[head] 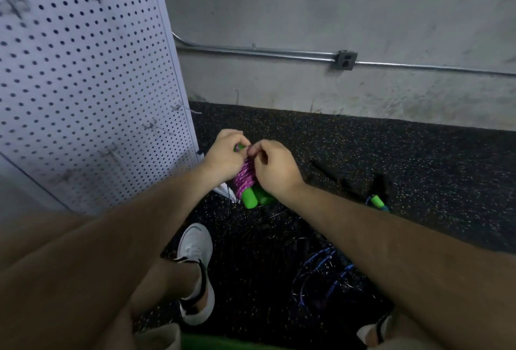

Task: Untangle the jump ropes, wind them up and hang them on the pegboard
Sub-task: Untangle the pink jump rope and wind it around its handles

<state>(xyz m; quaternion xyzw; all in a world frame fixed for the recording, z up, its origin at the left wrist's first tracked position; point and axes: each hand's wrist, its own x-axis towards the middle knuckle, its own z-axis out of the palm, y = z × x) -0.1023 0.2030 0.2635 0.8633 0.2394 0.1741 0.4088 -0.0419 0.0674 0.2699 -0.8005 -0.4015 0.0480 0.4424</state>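
Here, the purple rope [245, 179]: wound in tight turns round a pair of green handles [250, 199], held in the air above the floor [391, 154], just right of the pegboard's lower edge.
long axis: the bundle tilts, handle ends low and toward the person, upper end higher and farther off, between the two hands.
left grip [223, 158]: fingers curled round the upper part of the bundle, carrying it.
right grip [275, 169]: closed, thumb and fingers pinching at the top turns; whether they have the loose end cannot be told.
step in hand: by the look of it, tucking or tightening the last turn so the winding keeps.
pegboard [83, 70]: stands to the left of the bundle, leaning back; a wire hook [184, 108] juts from its right edge, up and left of the left grip.
deciding relation: the hook lies on the left grip's side, so that hand is the nearer for hanging; the bundle would go up and leftward.
blue rope [326, 268]: loose on the floor near the person's feet, not yet wound.
spare handle [377, 201]: green, on the floor to the right, well apart from the hands.
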